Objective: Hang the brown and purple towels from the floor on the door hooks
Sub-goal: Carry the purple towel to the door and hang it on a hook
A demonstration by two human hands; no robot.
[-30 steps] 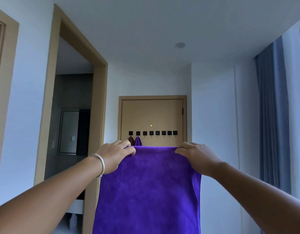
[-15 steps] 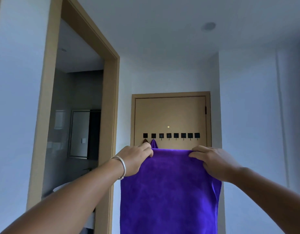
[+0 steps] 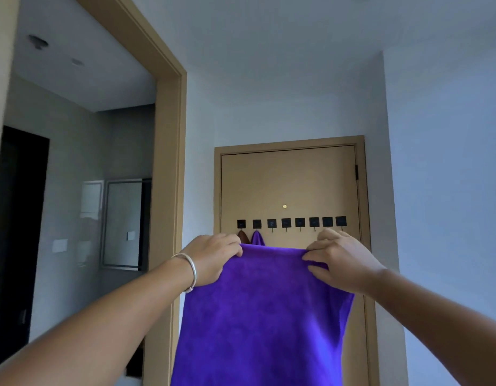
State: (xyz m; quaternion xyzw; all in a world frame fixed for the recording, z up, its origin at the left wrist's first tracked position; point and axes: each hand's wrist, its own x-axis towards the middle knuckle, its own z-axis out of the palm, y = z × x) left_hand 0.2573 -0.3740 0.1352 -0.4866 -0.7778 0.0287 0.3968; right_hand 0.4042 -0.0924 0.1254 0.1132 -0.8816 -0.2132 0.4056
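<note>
Purple towel (image 3: pixel 258 316) is hanging in the lower centre of the frame, filling the space between both arms, its top edge stretched level just below the hook row. Being soft, light plush cloth, it is likely draping freely and bunching rather than slipping, so the top edge or a corner looks like the sensible place to take it. Behind it, the tan door (image 3: pixel 290 185) is carrying a row of black hooks (image 3: pixel 286 223); the two leftmost are already bearing a brown towel (image 3: pixel 242 236) and a second purple one (image 3: pixel 257 237). Left hand (image 3: pixel 213 257) is pinching the upper left corner, while right hand (image 3: pixel 340 259) is gripping the gathered upper right edge.
</note>
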